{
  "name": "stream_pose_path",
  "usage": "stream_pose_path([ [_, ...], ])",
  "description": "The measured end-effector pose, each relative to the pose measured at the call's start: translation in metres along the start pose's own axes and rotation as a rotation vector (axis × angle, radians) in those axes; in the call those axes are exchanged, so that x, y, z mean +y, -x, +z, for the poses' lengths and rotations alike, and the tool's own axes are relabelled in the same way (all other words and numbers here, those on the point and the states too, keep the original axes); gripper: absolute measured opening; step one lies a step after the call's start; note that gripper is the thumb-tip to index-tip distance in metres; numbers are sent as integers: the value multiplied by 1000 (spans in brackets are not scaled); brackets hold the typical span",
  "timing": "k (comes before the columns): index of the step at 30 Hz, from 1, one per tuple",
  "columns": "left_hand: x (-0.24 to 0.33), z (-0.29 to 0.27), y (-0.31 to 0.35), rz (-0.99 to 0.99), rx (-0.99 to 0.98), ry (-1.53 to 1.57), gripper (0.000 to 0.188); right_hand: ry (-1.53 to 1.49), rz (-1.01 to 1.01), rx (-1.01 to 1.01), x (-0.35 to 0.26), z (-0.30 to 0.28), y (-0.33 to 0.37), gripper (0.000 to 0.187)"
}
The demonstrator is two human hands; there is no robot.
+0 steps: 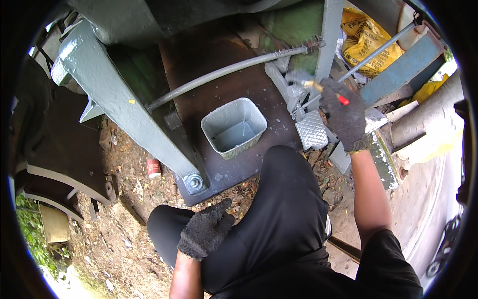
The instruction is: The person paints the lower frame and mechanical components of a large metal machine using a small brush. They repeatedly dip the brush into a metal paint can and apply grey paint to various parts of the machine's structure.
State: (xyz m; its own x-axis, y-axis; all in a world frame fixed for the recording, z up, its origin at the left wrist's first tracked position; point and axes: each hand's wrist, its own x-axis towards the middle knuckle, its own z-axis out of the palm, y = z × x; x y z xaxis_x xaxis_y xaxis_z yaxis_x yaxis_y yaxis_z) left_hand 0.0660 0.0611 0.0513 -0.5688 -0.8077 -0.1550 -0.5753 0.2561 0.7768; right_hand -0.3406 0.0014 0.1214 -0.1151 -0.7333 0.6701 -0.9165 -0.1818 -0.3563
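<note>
My right hand (343, 117), in a dark knitted glove, grips a paintbrush (313, 85) with a red-ended handle. Its bristles are blurred and lie close to grey-painted linkage parts (285, 92) beside an upright grey post (328, 37). Just below is a grey pedal (312, 130) with a raised diamond pattern. My left hand (206, 230), gloved too, rests over my left thigh with its fingers loosely extended and nothing in it. Between my knees and the machine, a rectangular tub (221, 113) holding grey paint stands on a dark, paint-spotted base plate (224, 175).
A thick grey machine leg (124, 104) slopes down at left, bolted to the plate. Across the machine runs a curved grey bar (229, 74). A small red can (153, 168) lies on the littered ground. At right are yellow sacks (371, 42) and a blue metal beam (403, 70).
</note>
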Motion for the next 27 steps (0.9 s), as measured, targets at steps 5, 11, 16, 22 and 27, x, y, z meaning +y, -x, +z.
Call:
stream_pose_path([
  [5,4,-2,1,-78,-54,-24,46,-304,450,-95,-15,-19,34,29],
  [11,8,-4,2,-63,-64,-39,46,-548,637,139,-31,-33,18,33],
  [16,5,-2,5,-9,-3,-18,45,-685,486,-83,-61,-12,4,33],
  [22,3,1,5,9,5,-18,43,-1241,1091,-338,-71,65,-19,22],
  [27,6,-1,10,-73,7,-8,45,-1436,1325,-157,-58,93,-11,20],
])
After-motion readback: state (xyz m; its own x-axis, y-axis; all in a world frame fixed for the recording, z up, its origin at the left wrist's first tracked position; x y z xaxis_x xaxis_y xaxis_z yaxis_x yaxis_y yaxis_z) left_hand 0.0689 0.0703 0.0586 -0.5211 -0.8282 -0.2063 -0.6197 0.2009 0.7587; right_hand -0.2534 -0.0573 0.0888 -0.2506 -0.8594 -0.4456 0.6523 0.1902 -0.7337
